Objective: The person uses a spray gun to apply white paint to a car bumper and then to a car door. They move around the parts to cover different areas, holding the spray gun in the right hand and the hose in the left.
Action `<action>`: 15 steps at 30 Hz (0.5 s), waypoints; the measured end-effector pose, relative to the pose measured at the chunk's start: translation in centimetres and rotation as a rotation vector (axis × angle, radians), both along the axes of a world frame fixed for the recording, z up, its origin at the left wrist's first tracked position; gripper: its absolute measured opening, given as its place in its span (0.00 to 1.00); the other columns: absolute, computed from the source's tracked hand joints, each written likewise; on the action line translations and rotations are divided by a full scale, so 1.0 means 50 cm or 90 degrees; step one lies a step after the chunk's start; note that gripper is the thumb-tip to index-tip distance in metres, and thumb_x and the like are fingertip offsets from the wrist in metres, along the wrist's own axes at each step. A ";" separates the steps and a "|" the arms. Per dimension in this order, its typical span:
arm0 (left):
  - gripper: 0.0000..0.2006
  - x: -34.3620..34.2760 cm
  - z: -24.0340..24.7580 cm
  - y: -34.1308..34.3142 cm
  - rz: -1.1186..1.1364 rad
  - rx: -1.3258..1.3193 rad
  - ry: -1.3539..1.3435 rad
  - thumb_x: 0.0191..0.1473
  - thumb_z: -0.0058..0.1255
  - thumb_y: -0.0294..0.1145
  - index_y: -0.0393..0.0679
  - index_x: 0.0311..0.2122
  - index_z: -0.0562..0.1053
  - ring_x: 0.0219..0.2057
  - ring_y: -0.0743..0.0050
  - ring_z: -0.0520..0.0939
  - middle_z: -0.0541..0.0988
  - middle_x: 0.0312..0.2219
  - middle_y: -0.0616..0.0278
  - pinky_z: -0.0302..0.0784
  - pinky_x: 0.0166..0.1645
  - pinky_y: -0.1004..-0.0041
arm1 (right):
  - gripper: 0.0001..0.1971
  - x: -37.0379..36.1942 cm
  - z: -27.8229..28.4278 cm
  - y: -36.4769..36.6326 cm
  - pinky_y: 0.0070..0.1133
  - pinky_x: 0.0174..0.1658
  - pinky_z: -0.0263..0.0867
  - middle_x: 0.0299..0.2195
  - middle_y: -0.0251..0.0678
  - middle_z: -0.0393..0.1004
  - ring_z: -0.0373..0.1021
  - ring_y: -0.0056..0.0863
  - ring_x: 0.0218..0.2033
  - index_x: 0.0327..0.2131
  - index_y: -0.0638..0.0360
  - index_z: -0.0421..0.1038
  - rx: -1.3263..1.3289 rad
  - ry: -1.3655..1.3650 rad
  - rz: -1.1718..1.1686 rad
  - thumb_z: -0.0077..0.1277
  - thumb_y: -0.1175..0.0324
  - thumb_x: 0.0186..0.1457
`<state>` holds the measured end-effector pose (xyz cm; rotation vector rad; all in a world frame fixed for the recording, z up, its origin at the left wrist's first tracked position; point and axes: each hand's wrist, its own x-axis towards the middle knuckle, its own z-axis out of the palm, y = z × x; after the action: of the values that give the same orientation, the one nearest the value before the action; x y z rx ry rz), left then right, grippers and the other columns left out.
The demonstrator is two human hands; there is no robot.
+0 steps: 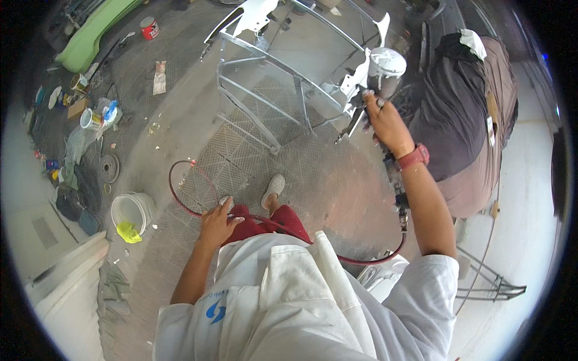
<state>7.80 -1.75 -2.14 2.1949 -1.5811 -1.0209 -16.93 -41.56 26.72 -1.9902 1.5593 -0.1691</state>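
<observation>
My right hand (388,123), with a red watch at its wrist, grips a spray gun (368,111) and is closed round its handle. A paint cup (386,63) with a whitish lid tops the gun. The gun is close to a white painted part (356,78) on a grey metal rack (295,84); its nozzle is partly hidden. A dark red air hose (367,262) runs from fittings below the gun, across my front to my left hand (218,225). That hand holds the hose loosely at thigh height, and a loop hangs out beyond it.
More white parts (256,17) sit on the rack's far side. At right, a dark cloth (448,114) drapes a bulky object. A white bucket (133,210) with a yellow cloth, a red can (149,27), a green panel (96,36) and scattered pots lie leftward on the grated floor.
</observation>
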 end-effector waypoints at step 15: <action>0.37 0.210 -0.197 0.162 0.344 0.117 -0.155 0.65 0.49 0.64 0.42 0.65 0.71 0.59 0.39 0.79 0.79 0.58 0.42 0.70 0.65 0.50 | 0.29 -0.102 -0.278 0.252 0.26 0.27 0.66 0.26 0.39 0.74 0.69 0.21 0.23 0.49 0.72 0.74 -0.227 -0.291 -0.334 0.39 0.48 0.76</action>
<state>18.31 6.34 -12.00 2.7378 -0.8971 -0.7751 -22.06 -28.95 12.81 -1.5716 1.7783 -1.0946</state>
